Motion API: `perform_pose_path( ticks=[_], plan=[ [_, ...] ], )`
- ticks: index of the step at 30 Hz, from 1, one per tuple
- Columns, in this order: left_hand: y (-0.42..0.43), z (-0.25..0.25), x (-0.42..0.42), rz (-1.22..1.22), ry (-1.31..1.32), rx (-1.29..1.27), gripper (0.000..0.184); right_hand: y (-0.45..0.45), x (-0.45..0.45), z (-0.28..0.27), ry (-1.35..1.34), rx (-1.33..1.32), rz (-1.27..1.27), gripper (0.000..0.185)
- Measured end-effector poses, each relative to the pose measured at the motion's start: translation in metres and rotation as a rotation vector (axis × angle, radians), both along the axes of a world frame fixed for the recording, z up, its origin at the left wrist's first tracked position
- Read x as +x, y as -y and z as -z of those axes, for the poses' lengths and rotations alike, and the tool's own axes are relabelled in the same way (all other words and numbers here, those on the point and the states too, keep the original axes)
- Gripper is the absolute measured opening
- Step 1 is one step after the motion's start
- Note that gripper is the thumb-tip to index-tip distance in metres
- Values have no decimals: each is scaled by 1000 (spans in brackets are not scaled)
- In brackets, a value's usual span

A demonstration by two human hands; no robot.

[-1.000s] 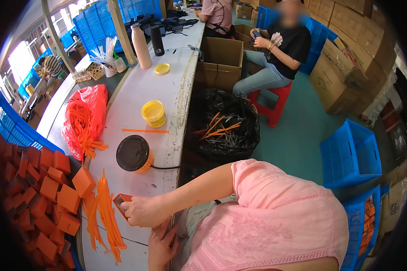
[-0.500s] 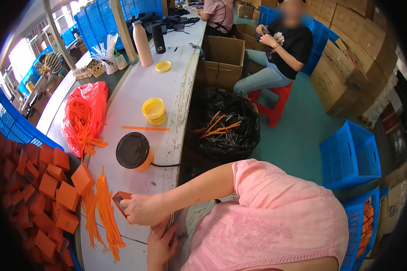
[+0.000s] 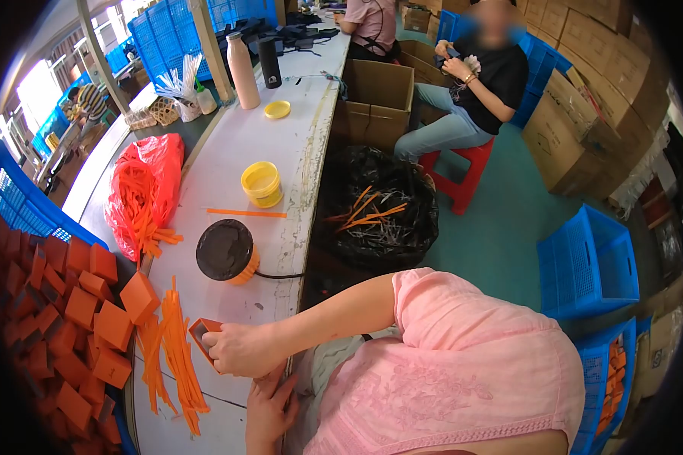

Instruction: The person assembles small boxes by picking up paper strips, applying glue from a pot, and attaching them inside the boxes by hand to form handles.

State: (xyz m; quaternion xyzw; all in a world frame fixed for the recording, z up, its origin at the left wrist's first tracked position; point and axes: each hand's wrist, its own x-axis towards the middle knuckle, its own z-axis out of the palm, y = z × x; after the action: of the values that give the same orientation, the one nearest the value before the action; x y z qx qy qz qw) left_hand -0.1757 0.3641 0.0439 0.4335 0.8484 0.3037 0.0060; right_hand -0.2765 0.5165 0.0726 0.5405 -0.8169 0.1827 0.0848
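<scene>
Right hand (image 3: 239, 351): is gripping 1 orange box (image 3: 208, 335), fingers closing on its right side.
Box: is tilting with its open, grey-lined end showing, just right of the loose strips (image 3: 180, 356), over the near part of the table (image 3: 224, 303).
Left hand (image 3: 272, 409): is resting at the table's near edge, just below the right hand, fingers loosely apart; whether it is gripping anything, I cannot tell.
Loose strips: are lying in 2 orange bunches between the held box and the box pile (image 3: 80, 326).
Box pile: is filling the near left, beside a blue crate (image 3: 34, 193).
Heater-like pot (image 3: 225, 252): is standing beyond the hands, black on top, with a black cable running right.
Single strip (image 3: 247, 213): is lying between the pot and the yellow tub (image 3: 262, 184).
Tub: is standing open, its yellow lid (image 3: 277, 110) lying farther off.
Red bag (image 3: 163, 163): is lying left of the tub, orange strips spilling out.
Bottles: 1 pink (image 3: 243, 72) and 1 black (image 3: 269, 63) are standing at the far end.
Co-worker (image 3: 489, 83): is sitting far right, holding a small dark piece.
</scene>
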Motion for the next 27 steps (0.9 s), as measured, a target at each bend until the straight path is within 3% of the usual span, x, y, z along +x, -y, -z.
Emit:
perform_pose_path(
  ticks=[27],
  plan=[
    [2, 3, -1, 3, 5, 1, 40, 4, -3, 8, 11, -18, -7, 16]
  ],
)
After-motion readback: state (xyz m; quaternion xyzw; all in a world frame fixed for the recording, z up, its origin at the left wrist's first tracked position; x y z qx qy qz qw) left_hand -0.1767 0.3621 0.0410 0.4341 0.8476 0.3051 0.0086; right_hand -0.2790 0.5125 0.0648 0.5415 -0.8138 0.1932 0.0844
